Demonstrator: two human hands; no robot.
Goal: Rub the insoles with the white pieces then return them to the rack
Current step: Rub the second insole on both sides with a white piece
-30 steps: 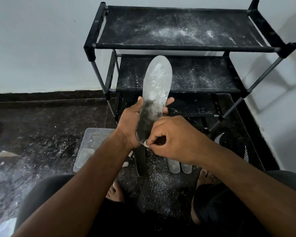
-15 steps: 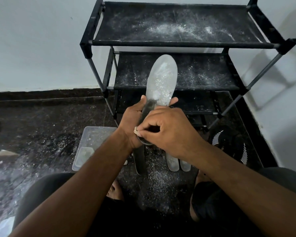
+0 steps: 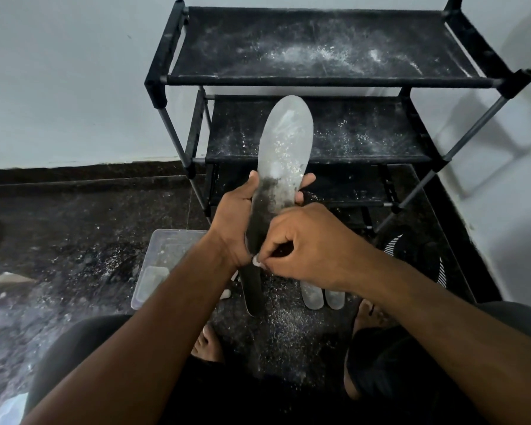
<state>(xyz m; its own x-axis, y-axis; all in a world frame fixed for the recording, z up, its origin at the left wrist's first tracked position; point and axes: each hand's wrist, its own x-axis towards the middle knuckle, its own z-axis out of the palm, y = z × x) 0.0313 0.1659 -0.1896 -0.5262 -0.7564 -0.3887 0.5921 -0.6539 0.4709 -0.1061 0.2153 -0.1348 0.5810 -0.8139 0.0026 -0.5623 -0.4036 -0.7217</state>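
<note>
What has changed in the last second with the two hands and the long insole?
The right hand, pinching the small white piece, rubbed up the long grey insole and came back down to its dark heel. The left hand kept gripping the insole upright.

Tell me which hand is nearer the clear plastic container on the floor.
Left. The left hand holds the insole just above the container; the right hand is farther right.

Dim, cool light; rack (image 3: 319, 78) shadow on right wall; wide-angle edge distortion.
</note>
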